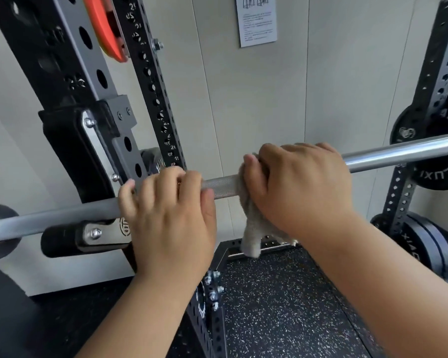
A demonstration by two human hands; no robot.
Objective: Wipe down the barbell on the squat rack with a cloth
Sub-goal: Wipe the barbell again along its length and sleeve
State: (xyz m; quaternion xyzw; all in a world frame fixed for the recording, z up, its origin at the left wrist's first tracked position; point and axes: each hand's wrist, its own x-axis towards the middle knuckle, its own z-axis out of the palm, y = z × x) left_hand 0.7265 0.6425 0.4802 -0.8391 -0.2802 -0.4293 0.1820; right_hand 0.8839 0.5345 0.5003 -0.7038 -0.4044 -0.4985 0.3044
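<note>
A silver barbell (pixel 398 153) runs across the view, resting in the rack's hook (pixel 98 236) at the left. My left hand (pixel 171 215) grips the bar just right of that hook, fingers curled over it. My right hand (pixel 300 187) is closed around a beige cloth (pixel 254 228) wrapped on the bar's knurled part, a short gap to the right of my left hand. The cloth's loose end hangs below the bar. The bar under both hands is hidden.
The black rack upright (pixel 67 81) with holes stands at the left, with an orange plate (pixel 106 27) behind it. Black weight plates (pixel 437 140) hang on the right upright. A speckled rubber floor (pixel 282 306) lies below. A paper notice (pixel 256 19) is on the wall.
</note>
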